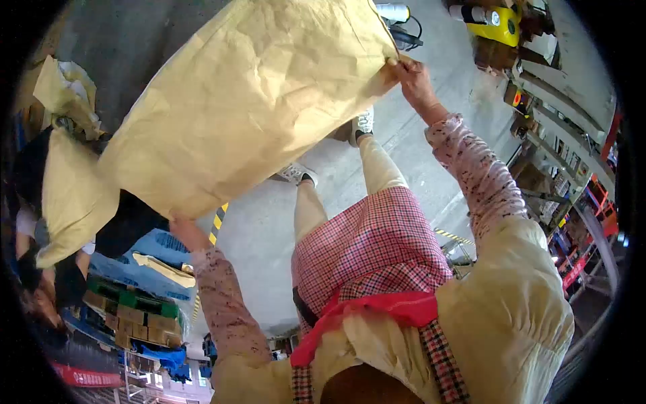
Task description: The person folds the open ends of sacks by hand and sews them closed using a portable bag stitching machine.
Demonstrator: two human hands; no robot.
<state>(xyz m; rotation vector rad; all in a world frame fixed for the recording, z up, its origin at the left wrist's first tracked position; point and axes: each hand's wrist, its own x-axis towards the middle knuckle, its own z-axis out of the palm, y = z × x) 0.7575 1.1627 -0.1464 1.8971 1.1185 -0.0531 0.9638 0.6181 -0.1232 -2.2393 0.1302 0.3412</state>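
A large creased yellow-brown paper sheet (249,101), possibly a sack laid flat, stretches between my hands above the floor. My right hand (416,84) pinches its upper right corner. Lower down on the left, my left hand (190,233) is closed on the near edge, its fingertips partly hidden by the paper. A second piece of the same-looking paper (77,192) hangs just to the left and meets or overlaps the sheet; I cannot tell whether they are joined.
Another person in dark clothing (67,279) is at the left, partly behind the paper. Blue pallets (145,252) and stacked cartons (145,323) stand lower left. Shelving (565,161) lines the right. A yellow container (498,27) is at the upper right. Yellow-black tape (217,222) marks the floor.
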